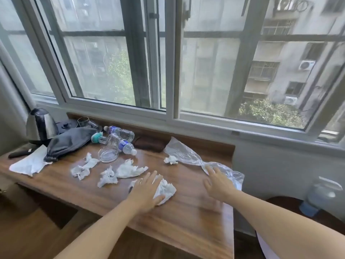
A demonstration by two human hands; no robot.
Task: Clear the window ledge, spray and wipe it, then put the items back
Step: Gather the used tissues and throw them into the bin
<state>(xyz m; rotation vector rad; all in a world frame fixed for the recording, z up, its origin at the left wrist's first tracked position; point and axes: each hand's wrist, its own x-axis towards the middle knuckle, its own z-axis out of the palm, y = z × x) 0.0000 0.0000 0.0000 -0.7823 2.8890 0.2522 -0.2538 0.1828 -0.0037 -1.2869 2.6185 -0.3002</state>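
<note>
Wooden ledge [186, 217] cluttered. Left hand [144, 189], fingers straight, presses flat on a crumpled tissue [167, 190]. At its 3 o'clock, right hand [217, 184], fingers spread, rests on a clear plastic bag [183, 152]. Bottles [123, 136] lie at 11 o'clock.

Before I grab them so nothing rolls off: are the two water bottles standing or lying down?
Lying down. Both water bottles rest on their sides on the wooden ledge, beside the glass dish.

- The two plastic water bottles [122, 132] [125, 144] carry blue labels, but the print is too blurred to read.
- No other writing shows.
</note>
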